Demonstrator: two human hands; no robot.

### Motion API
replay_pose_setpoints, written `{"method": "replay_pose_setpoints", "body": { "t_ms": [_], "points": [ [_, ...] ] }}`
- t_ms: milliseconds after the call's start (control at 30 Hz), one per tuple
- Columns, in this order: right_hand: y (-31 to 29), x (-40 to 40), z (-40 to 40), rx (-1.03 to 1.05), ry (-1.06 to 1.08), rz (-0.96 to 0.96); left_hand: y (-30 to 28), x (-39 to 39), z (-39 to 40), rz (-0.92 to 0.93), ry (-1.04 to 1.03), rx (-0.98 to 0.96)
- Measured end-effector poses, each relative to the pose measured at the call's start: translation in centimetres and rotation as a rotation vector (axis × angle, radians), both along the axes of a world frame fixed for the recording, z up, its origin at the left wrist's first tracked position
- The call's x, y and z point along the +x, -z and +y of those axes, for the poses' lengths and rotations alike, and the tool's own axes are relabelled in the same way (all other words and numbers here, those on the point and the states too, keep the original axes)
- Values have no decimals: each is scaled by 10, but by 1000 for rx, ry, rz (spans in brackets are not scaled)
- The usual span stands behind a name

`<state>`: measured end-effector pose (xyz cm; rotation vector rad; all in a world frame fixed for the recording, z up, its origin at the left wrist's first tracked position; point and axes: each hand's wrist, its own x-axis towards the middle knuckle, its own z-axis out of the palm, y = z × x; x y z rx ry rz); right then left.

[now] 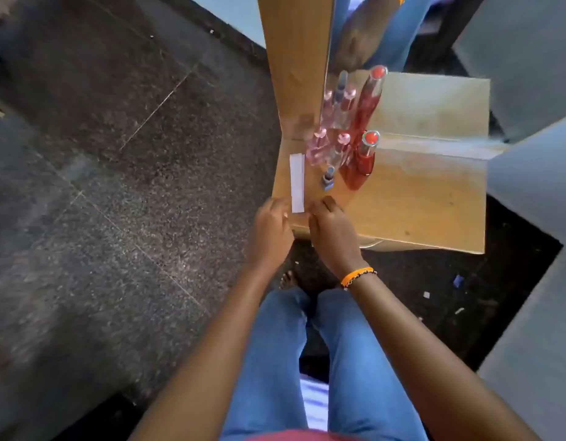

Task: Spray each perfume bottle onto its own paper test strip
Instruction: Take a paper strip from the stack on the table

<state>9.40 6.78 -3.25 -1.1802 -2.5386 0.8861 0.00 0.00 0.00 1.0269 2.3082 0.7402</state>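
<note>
A white paper strip (297,183) lies along the left edge of a wooden table (418,205). My left hand (272,227) and my right hand (331,230) meet at its near end, fingers curled; both seem to pinch that end, the grip is blurred. Behind the strip stand two pink perfume bottles (318,148) (340,148), a small blue bottle (328,178) and a tall red bottle (362,160). A mirror (354,43) at the back repeats the bottles.
The table's left and near edges drop to a dark speckled floor (132,186). Grey chair or sofa parts (536,173) flank the right. Paper scraps (458,281) lie on the floor. My legs in blue jeans (307,361) sit below.
</note>
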Motion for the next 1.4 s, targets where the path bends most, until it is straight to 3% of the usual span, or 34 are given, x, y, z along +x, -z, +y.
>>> {"method": "replay_pose_setpoints", "body": {
  "t_ms": [200, 500, 700, 933, 1400],
  "points": [
    [21, -33, 2, 83, 170, 66, 44, -24, 12, 83, 56, 72],
    [29, -41, 9, -214, 390, 316, 78, -15, 8, 244, -17, 264],
    [40, -38, 10, -185, 457, 470, 89, -12, 7, 318, -35, 364],
    [36, -40, 8, -204, 546, 437, 93, -14, 5, 334, -16, 389],
    [33, -38, 5, -109, 486, 435, 87, -4, 2, 432, -7, 354]
  ]
}}
